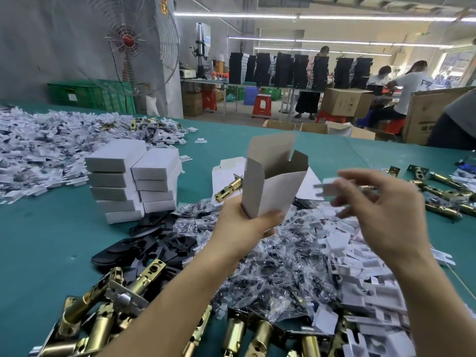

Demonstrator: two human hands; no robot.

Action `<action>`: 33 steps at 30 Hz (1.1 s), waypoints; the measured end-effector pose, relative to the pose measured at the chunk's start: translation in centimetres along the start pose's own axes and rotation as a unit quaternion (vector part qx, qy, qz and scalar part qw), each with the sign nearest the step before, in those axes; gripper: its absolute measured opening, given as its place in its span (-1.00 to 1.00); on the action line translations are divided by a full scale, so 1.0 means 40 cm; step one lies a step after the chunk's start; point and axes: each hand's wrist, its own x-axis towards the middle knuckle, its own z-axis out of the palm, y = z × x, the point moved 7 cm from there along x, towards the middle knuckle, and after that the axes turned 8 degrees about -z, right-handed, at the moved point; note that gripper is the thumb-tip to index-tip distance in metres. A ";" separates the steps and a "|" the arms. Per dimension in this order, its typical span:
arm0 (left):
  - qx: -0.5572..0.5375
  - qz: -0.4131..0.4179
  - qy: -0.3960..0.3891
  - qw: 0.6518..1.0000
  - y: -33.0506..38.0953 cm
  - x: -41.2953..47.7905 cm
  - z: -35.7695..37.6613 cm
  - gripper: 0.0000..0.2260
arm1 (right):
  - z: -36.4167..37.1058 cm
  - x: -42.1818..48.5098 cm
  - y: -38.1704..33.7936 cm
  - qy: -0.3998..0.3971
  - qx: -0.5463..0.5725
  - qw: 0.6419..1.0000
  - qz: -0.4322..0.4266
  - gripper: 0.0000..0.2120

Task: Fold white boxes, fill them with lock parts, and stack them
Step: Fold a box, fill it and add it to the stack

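White box (273, 191) is upright above the green table (51, 240), top open, its lower end gripped by the left hand (247, 222). The right hand (381, 210), blurred, pinches a small white card piece (328, 188) just beside the opening, so filling seems the step in hand. Next, I think, the piece must line up with the narrow mouth and slide in.

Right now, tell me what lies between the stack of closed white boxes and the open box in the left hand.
In the head view: a strip of green table, then a flat unfolded box blank with a brass latch bolt on it.
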 end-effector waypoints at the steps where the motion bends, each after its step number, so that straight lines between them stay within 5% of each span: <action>1: 0.019 0.006 0.001 1.000 0.001 -0.001 0.001 -0.79 | -0.015 0.003 -0.034 0.028 0.022 0.999 -0.026 -0.77; 7: 0.167 0.114 0.009 0.979 0.028 -0.021 0.023 -0.80 | -0.034 -0.008 -0.175 0.065 -0.017 0.986 -0.155 -0.83; 15: 0.147 0.172 0.038 0.973 0.044 -0.030 0.025 -0.85 | 0.028 -0.040 -0.225 0.056 -0.166 0.951 -0.256 -0.83; 20: 0.153 0.205 0.044 0.966 0.057 -0.041 0.031 -0.82 | 0.037 -0.046 -0.217 0.048 -0.190 0.957 -0.215 -0.83; 23: 0.194 0.199 0.056 0.959 0.052 -0.041 0.029 -0.69 | 0.060 -0.031 -0.160 -0.054 -0.215 0.968 -0.118 -0.87; 27: 0.232 0.128 0.050 0.963 0.023 -0.029 0.023 -0.80 | 0.093 -0.033 -0.101 -0.175 -0.174 0.968 -0.036 -0.78; 33: 0.060 0.004 0.033 0.998 -0.001 -0.020 0.002 -0.81 | 0.033 -0.017 -0.142 0.030 -0.134 0.983 -0.119 -0.96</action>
